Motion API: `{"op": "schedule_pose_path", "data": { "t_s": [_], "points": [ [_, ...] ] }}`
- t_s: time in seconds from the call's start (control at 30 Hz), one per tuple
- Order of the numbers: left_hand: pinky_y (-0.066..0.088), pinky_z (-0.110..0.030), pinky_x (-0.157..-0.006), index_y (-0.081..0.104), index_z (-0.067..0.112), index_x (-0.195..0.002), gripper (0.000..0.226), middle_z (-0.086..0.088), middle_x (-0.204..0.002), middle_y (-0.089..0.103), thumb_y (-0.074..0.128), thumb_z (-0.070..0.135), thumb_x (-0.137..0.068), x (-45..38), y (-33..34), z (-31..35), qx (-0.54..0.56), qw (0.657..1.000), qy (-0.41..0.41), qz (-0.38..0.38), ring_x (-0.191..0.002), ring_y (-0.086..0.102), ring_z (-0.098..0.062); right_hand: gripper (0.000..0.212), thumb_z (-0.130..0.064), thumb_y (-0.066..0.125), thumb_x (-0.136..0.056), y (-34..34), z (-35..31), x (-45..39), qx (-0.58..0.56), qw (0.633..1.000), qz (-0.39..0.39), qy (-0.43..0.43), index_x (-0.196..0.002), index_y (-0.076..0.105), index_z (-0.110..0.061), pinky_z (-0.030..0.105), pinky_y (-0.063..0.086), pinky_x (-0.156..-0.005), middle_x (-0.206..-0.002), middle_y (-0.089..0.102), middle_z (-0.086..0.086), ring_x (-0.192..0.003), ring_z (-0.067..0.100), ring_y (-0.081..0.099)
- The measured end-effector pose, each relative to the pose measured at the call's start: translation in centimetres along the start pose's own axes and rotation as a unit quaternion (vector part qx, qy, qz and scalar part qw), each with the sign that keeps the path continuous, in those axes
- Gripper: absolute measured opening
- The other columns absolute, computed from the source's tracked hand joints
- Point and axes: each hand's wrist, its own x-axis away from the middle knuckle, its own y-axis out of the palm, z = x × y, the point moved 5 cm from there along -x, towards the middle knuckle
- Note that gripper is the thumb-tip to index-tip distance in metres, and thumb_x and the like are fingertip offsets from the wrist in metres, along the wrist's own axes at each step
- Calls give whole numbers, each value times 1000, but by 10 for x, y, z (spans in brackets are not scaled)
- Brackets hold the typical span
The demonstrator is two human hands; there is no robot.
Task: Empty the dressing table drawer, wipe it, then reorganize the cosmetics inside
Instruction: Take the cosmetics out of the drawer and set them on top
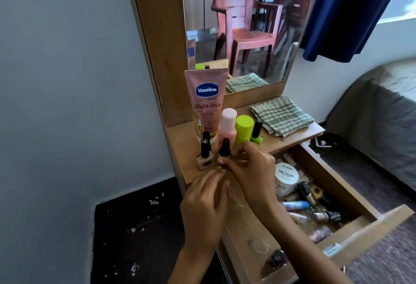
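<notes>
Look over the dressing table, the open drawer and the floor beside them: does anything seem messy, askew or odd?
Two things. The drawer is a jumble: tubes and small bottles lie on their sides around a white nail polish remover tub. White scraps are scattered on the dark floor at left. The bottles on top stand upright.

Views: one, head-worn, wide-angle | Position: above counter (281,146), close | Facing: forward and down | Frame: mirror (247,25) at 12 o'clock, open drawer (351,196) at 4 o'clock, wall (67,81) at 9 o'clock | Shared coverage: none, single view
</notes>
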Motion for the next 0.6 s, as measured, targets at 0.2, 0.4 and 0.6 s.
{"op": "schedule_pose_path", "data": {
  "t_s": [0.2, 0.4, 0.6],
  "points": [
    [50, -26, -83, 70, 14, -99, 13, 5, -102, 67, 62, 18, -89, -3, 3, 5, 9, 999, 10, -42, -100, 60, -5, 20, -24, 84, -69, -3, 6, 0, -21, 999, -35, 7, -73, 65, -19, 38, 56, -65, -72, 69, -9, -69, 6, 67],
    [43, -25, -71, 68, 21, -93, 11, 7, -92, 64, 66, 27, -84, -5, 30, 21, -23, 972, -2, -234, -90, 55, -11, 13, -16, 82, -72, -42, 22, 13, 39, 988, -150, 2, -77, 70, -14, 26, 56, -65, -73, 71, -8, -68, 3, 68],
    [51, -30, -79, 73, 21, -95, 26, -2, -96, 70, 77, 37, -75, 27, 82, 33, -110, 823, -20, -557, -90, 64, -19, 22, -21, 75, -79, -66, 63, 41, 226, 899, -372, 52, -101, 70, -25, 26, 56, -80, -94, 71, -11, -84, -1, 67]
  ]
}}
